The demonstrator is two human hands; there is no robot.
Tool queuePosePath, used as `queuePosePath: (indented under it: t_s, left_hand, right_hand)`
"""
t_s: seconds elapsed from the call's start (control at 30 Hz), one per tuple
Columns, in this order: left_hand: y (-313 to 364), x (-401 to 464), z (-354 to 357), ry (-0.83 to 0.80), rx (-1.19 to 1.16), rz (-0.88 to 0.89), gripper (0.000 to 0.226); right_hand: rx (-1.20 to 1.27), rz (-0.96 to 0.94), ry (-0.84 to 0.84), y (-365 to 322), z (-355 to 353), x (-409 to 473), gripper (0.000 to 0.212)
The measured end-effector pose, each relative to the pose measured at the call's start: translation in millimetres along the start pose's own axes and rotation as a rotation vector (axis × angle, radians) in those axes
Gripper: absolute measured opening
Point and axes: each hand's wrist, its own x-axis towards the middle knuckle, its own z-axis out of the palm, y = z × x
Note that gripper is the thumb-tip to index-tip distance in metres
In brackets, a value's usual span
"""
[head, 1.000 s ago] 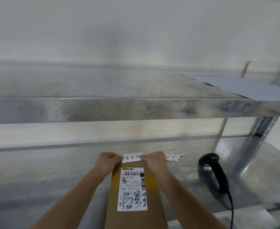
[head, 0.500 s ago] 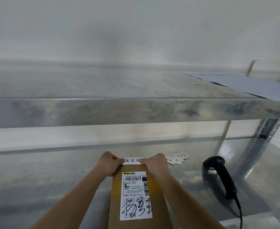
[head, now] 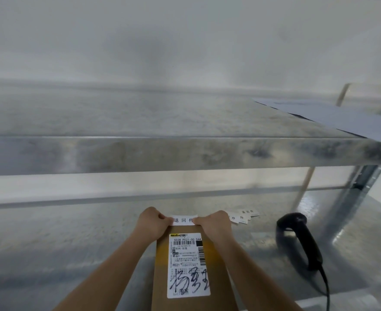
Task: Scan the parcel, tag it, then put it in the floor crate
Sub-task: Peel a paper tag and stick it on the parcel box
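A brown cardboard parcel (head: pixel 216 277) lies on the metal shelf, long side running away from me, with a white shipping label (head: pixel 188 265) on top. My left hand (head: pixel 151 223) and my right hand (head: pixel 214 223) pinch the two ends of a small white tag (head: pixel 183 220) with black characters, held at the parcel's far end. A black handheld scanner (head: pixel 301 239) lies on the shelf to the right, its cable trailing toward me. No floor crate is in view.
Several loose white tags (head: pixel 243 215) lie just right of my right hand. An upper metal shelf (head: pixel 162 153) overhangs, with a grey sheet (head: pixel 342 117) at its right. A steel upright (head: pixel 353 203) stands behind the scanner.
Both hands with the tag have stayed at the parcel's far end. The view has shifted slightly; the parcel and scanner have not visibly moved on the shelf.
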Motion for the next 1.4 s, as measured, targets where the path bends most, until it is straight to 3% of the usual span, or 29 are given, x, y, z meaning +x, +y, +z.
queuePosePath:
  t_s: [0.53,0.93,1.03,1.13,1.27,1.4]
  left_hand:
    - [2.2,3.9,2.6,0.038,-0.026,-0.104,0.03]
    - [7.1,1.9,9.9,0.127,-0.014,-0.109,0.023]
    - [2.7,-2.8,7.6,0.194,-0.166,-0.189,0.042]
    - [-4.9,-2.7,6.4,0.116,-0.287,-0.246,0.045]
    - [-6.1,-6.5,15.4,0.11,-0.238,-0.211,0.054]
    - [-10.1,-11.7,12.2,0.106,-0.258,-0.154,0.047]
  right_hand:
    - [0.038,-0.009,-0.005,3.0,-1.2,-1.5,0.032]
    - [-0.046,-0.032,-0.035,2.3,2.8,4.2,0.028]
    - [0.005,-0.012,-0.032,5.1,1.7,6.1,0.032]
    - [0.056,-0.001,-0.052,5.7,0.1,5.7,0.035]
    - [0.017,-0.028,-0.069,3.5,1.4,5.2,0.043]
    - [0.037,-0.037,-0.106,7.4,-1.2,9.1,0.028]
